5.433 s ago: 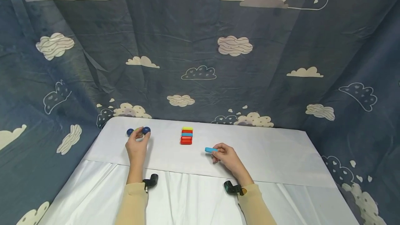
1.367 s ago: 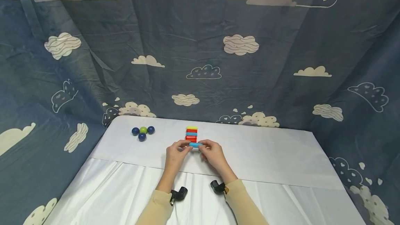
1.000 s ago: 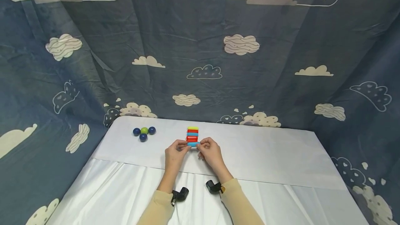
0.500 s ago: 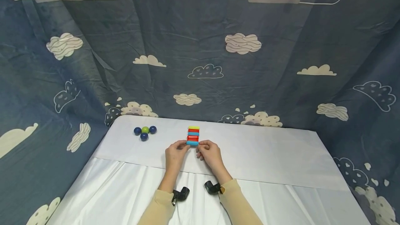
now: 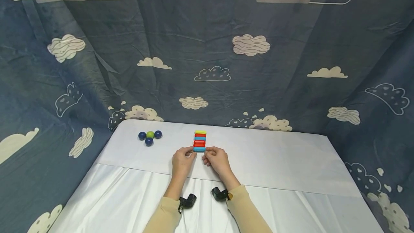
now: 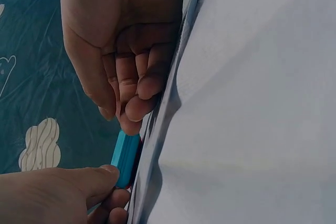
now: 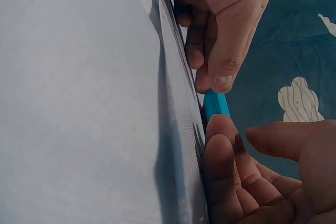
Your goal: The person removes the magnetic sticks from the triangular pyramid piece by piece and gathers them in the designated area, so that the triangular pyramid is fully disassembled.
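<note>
In the head view, a light-blue bar-shaped block lies at the near end of a row of coloured blocks in yellow, red and blue. My left hand pinches the bar's left end, its thumb on the bar in the left wrist view. At the right end is my right hand. The right wrist view has this hand's fingertips touching the bar, with the thumb lifted away and the other fingers loosely bent. The hands partly cover the bar's ends.
Three dark blue balls and a green ball sit together at the table's back left. White cloth covers the table. A dark curtain with clouds hangs behind and at the sides.
My left hand has let go of a dark blue ball and come over to the bar. The right hand has brought the bar left to the row's near end; its thumb is now off it.
</note>
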Demonstrator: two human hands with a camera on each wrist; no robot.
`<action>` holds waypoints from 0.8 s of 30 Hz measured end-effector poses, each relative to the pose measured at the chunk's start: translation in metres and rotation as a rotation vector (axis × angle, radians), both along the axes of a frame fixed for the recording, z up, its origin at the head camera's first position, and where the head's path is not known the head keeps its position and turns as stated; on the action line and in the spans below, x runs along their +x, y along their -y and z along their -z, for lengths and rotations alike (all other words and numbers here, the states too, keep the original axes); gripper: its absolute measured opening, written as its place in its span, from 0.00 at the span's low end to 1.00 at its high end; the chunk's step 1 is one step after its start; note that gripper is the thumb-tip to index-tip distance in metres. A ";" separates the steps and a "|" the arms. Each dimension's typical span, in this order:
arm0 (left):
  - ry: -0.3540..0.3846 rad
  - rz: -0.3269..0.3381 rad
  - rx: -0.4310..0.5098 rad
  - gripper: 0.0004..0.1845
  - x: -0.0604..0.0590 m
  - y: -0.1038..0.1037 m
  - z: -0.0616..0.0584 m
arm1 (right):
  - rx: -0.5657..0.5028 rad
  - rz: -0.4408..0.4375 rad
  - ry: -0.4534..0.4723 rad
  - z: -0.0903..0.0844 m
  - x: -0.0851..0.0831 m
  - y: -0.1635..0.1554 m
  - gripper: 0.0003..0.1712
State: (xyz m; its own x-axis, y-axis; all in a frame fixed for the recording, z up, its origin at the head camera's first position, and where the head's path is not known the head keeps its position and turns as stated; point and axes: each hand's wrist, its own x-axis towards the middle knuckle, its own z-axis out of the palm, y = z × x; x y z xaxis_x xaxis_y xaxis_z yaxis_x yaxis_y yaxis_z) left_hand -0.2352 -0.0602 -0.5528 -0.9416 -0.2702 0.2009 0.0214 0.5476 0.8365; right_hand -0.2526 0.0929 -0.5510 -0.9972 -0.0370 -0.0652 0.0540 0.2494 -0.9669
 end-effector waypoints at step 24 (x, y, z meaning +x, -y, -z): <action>0.005 -0.003 -0.032 0.13 -0.001 -0.003 0.000 | 0.032 -0.023 0.023 -0.003 0.002 -0.005 0.21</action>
